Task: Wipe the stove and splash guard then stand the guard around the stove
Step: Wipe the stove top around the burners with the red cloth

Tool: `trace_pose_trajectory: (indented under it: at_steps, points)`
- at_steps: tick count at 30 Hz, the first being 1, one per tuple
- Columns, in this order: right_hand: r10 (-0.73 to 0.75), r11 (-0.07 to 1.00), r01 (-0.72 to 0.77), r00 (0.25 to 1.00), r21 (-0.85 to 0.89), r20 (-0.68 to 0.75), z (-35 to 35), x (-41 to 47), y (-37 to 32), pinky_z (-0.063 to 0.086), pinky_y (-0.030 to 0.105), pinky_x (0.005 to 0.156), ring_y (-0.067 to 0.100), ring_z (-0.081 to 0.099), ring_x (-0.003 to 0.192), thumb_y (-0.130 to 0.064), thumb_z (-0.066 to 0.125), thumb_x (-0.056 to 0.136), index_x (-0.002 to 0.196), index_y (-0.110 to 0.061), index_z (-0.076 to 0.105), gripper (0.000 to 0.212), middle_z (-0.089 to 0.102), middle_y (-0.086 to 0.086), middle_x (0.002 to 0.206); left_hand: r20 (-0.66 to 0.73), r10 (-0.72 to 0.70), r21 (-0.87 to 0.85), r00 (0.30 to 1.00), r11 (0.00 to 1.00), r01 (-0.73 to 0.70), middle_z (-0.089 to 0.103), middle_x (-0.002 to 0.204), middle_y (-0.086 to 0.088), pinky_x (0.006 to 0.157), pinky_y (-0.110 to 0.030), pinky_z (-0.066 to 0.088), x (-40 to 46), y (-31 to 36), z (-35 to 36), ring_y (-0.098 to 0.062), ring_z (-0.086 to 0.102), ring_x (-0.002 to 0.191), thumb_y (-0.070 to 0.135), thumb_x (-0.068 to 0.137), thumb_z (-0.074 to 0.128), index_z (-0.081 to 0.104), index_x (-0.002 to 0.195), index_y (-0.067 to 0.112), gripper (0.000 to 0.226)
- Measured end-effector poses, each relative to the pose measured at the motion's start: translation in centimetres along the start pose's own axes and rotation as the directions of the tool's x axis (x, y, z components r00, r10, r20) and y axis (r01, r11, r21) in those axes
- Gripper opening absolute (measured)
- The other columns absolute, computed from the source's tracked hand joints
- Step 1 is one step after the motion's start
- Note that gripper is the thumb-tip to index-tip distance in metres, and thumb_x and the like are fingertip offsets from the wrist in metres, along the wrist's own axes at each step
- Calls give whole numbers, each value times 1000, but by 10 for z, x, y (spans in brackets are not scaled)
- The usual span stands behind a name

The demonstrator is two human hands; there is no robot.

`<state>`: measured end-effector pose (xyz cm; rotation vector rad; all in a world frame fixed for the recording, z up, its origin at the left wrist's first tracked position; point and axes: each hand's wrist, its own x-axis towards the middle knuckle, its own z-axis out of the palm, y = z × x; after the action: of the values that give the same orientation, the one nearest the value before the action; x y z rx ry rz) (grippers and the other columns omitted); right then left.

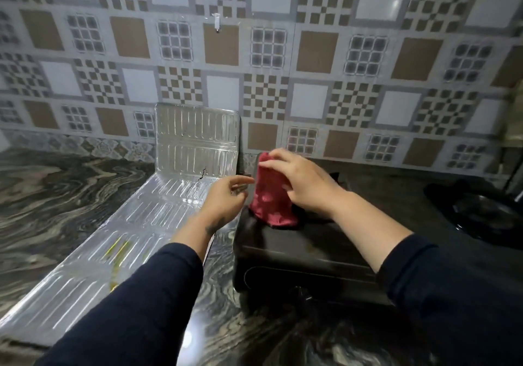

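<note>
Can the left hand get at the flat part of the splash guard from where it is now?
Probably yes. The left hand hovers open, holding nothing, just over the inner edge of the splash guard, whose flat panels lie bare on the counter. The red cloth is in the right hand over the stove, out of the way.

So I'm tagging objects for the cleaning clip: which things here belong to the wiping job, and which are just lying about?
Part of the job:
- red cloth, pinched by the right hand
- black stove under the cloth
- foil splash guard, lying mostly flat, far panel against the wall
- left hand, open beside the cloth

Just lying about:
- dark object at the right
- wall hook
</note>
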<state>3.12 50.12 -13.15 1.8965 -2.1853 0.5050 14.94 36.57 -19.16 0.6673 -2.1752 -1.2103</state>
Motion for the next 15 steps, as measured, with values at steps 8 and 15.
trace_pose_trajectory:
  at_steps: [8, 15]
  points:
    - [41, 983, -83, 968, 162, 248, 46, -60, -24, 49, 35, 83, 23, 60, 100, -20, 65, 79, 130, -36, 35, 61, 63, -4, 116, -92, -74, 67, 993, 995, 81, 68, 115, 1, 97, -30, 44, -28, -8, -6, -22, 59, 113, 1, 86, 46, 66, 94, 32, 38]
    - [345, 937, -345, 938, 60, 8, 67, -28, -30, 33, 43, 105, 24, 44, 125, -37, 44, 93, 129, -22, 50, 39, 57, 1, 131, -47, 50, 164, 998, 986, -42, 62, 121, -5, 77, -4, 29, -15, 0, -4, -6, 50, 100, 4, 92, 45, 64, 117, 10, 32]
